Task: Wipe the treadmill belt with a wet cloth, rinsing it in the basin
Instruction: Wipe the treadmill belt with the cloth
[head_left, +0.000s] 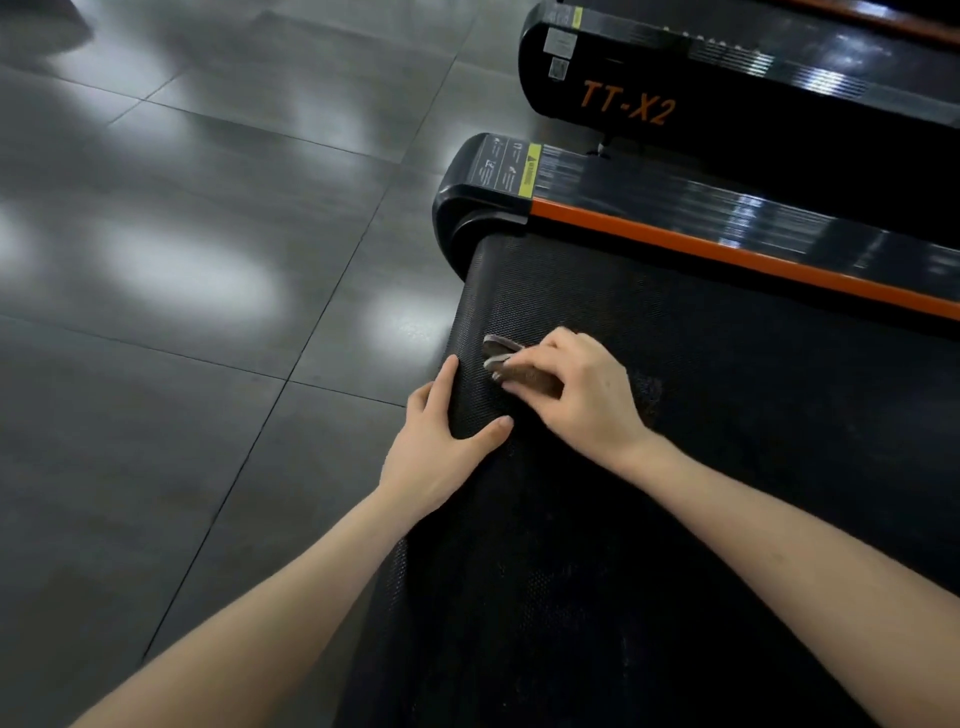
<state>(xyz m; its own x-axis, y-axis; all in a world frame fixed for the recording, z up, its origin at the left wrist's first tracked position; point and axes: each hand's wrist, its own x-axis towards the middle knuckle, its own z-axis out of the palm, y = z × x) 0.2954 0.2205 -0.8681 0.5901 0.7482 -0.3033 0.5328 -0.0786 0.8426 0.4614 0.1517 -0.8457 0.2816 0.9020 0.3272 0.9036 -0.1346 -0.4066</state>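
Just beside the left hand (441, 441), the right hand (576, 395) curls its fingers round a small folded brown cloth (527, 375) on the bumpy black treadmill belt (623, 519). The left hand lies flat on the belt's edge, fingers straight, holding nothing.

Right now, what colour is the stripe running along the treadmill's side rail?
The stripe is orange, beside the black belt; the head view shows it.

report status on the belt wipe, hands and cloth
Left hand flat on the end of the belt, holding nothing. Right hand grips the folded cloth, pressed on the belt. Basin not in view; nothing blocking.
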